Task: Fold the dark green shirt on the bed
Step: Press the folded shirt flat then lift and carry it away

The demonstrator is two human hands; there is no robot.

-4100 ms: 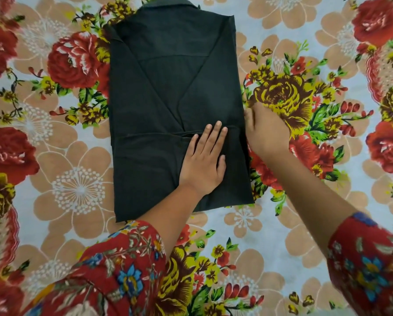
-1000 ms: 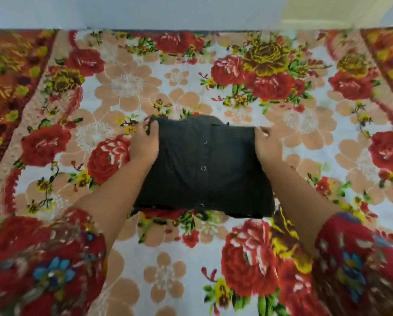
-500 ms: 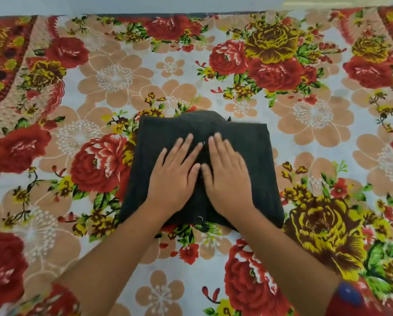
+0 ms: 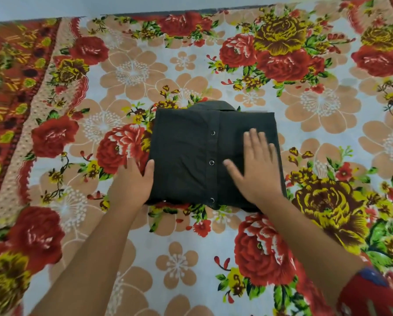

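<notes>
Left hand (image 4: pixel 131 181) and right hand (image 4: pixel 257 169) just slid apart off the middle, both flat on the dark green shirt (image 4: pixel 186 144), so the fold's basically done.

The dark green shirt (image 4: pixel 184 151) lies folded into a compact rectangle near the middle of the floral bedsheet (image 4: pixel 179 258), snap buttons (image 4: pixel 211 162) facing up and collar (image 4: pixel 213 106) toward the far edge. The right hand (image 4: pixel 257 169) lies flat, fingers spread, on the shirt's right half. The left hand (image 4: pixel 131 185) rests against its near left corner, thumb on the fabric.
</notes>
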